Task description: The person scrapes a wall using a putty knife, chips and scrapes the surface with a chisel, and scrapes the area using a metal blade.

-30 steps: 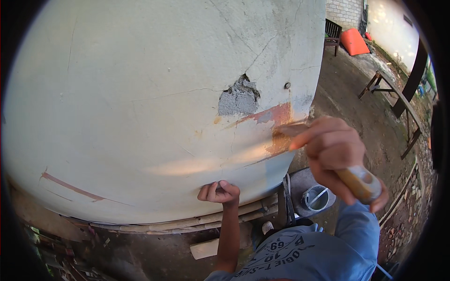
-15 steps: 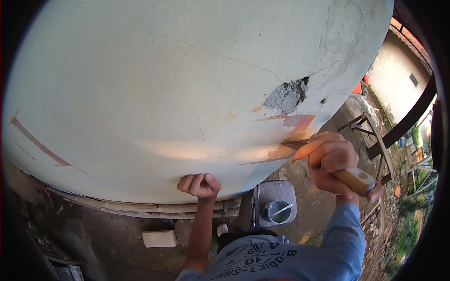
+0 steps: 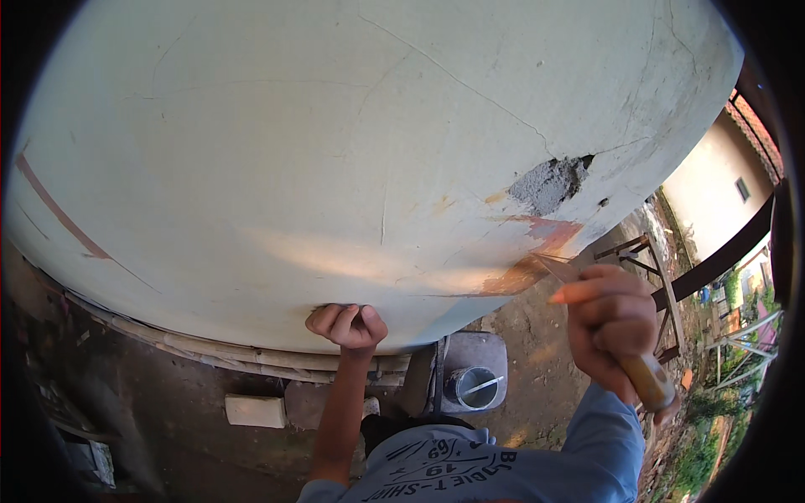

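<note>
A pale painted wall point(image 3: 277, 151), cracked in places, fills the view before me. In my right hand point(image 3: 614, 314) is a putty knife point(image 3: 647, 381) with a wooden handle, its fingers wrapped around it. The knife's blade point(image 3: 560, 268) points up and left at a reddish-brown bare patch point(image 3: 524, 277) low on the wall's right side; whether the tip touches is hard to tell. My left hand point(image 3: 348, 325) is closed with curled fingers against or close to the wall's lower part. What it holds, if anything, is hidden.
Above the patch, a broken hole point(image 3: 549, 186) exposes grey, rough material. Below the wall, a bucket point(image 3: 472, 387) with a pale stick rests on a grey stool point(image 3: 495, 352). Bamboo poles point(image 3: 251, 356) run along the wall's foot. A pale block point(image 3: 255, 411) lies on the ground.
The view has shifted, so the wall's marks sit farther right. My right hand has drawn slightly down from the patch, and the knife is angled more steeply. My left hand stays closed.
</note>
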Demonstrator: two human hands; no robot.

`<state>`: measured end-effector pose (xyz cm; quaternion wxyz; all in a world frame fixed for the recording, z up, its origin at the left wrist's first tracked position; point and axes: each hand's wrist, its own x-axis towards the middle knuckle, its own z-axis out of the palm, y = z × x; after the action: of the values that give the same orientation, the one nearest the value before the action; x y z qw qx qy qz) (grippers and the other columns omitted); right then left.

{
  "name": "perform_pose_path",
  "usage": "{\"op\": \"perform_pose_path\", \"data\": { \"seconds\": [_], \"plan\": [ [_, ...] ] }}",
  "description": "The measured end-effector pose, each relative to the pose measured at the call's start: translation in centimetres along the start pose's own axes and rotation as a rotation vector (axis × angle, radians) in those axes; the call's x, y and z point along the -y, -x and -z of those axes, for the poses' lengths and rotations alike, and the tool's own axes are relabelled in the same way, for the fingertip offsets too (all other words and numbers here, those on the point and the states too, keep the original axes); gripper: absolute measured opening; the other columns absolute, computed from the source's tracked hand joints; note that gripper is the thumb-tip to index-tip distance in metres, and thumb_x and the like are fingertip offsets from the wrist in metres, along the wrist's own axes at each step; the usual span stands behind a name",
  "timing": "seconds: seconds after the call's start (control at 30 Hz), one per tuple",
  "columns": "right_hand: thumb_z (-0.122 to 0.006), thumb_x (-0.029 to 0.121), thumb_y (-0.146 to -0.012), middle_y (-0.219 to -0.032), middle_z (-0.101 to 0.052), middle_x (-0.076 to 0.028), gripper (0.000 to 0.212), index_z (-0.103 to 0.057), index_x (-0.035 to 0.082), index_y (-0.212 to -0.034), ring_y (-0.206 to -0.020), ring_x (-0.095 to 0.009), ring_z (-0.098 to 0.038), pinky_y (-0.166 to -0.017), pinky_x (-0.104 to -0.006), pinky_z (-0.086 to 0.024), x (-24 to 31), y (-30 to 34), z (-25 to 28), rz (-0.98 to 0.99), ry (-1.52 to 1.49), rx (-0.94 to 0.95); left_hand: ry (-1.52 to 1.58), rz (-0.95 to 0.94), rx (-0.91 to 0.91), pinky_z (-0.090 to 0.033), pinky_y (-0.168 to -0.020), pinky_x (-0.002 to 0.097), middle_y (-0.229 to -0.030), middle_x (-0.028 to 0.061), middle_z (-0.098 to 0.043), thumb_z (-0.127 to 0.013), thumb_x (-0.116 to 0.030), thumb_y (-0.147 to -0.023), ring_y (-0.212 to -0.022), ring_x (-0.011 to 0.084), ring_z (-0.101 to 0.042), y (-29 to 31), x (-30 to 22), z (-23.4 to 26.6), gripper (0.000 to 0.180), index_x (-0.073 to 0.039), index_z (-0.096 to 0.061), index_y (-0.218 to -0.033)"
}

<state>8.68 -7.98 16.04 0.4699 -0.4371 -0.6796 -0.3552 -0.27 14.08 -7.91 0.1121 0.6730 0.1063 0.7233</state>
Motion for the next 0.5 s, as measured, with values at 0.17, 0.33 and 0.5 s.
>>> {"op": "perform_pose_path", "data": {
  "seconds": [0.17, 0.33, 0.5],
  "plan": [
    [-0.043, 0.064, -0.091, -0.062, -0.057, -0.005, 0.057, -0.049, 0.009, -0.079, -0.064, -0.029, -0.066, -0.056, -0.0375, -0.050, 1.2, -1.3, 0.5, -0.101, -0.219, 0.019, 0.021, 0.003, -0.002, -0.039, -0.078, 0.0333, -0.102, 0.0098, -0.038, -0.053, -0.019, -0.090, -0.090, 0.0210, -0.038, 0.1, -0.2, -0.2, 0.017, -0.009, -0.043, -0.101],
    [-0.052, 0.059, -0.090, -0.064, -0.056, -0.004, 0.050, -0.051, 0.010, -0.080, -0.072, -0.028, -0.067, -0.069, -0.0418, -0.050, 1.6, 0.1, 0.9, -0.085, -0.040, 0.059, 0.026, 0.002, -0.009, -0.040, -0.079, 0.0332, -0.102, 0.0101, -0.038, -0.054, -0.019, -0.091, -0.089, 0.0208, -0.038, 0.1, 0.1, -0.4, 0.017, -0.009, -0.043, -0.100],
    [-0.052, 0.063, -0.085, -0.061, -0.055, -0.003, 0.054, -0.049, 0.010, -0.081, -0.073, -0.027, -0.068, -0.068, -0.0405, -0.050, 1.1, 0.4, 0.8, -0.001, -0.116, 0.033, 0.006, -0.007, -0.017, -0.039, -0.077, 0.0328, -0.101, 0.0099, -0.038, -0.054, -0.020, -0.091, -0.089, 0.0206, -0.038, 0.0, 0.1, -0.4, 0.017, -0.009, -0.043, -0.100]
  ]
}}
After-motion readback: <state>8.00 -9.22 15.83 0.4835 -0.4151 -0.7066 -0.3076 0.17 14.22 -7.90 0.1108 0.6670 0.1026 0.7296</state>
